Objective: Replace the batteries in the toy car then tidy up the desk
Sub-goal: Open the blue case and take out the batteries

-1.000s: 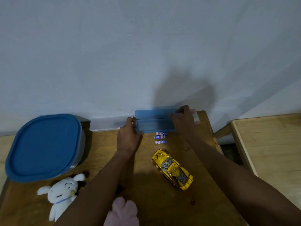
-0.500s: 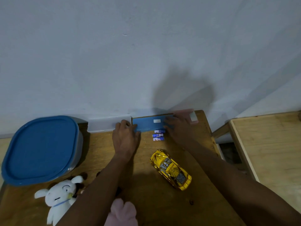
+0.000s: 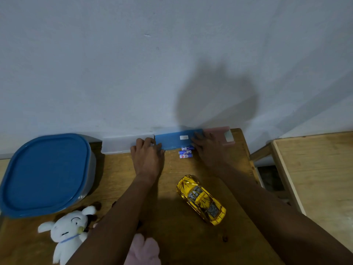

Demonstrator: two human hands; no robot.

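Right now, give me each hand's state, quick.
Left hand: open, palm down, fingers on the blue case.
Right hand: open, resting on that case's right end.

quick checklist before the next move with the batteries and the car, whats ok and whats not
1. Blue case lid shut: ok.
2. Batteries out on the desk, beside the case: ok.
3. Left hand free of load, flat at the case end: ok.
4. Right hand free, resting at the other end: ok.
5. Toy car in reach, wheels down: ok.
6. Car battery cover open: cannot tell, underside hidden.
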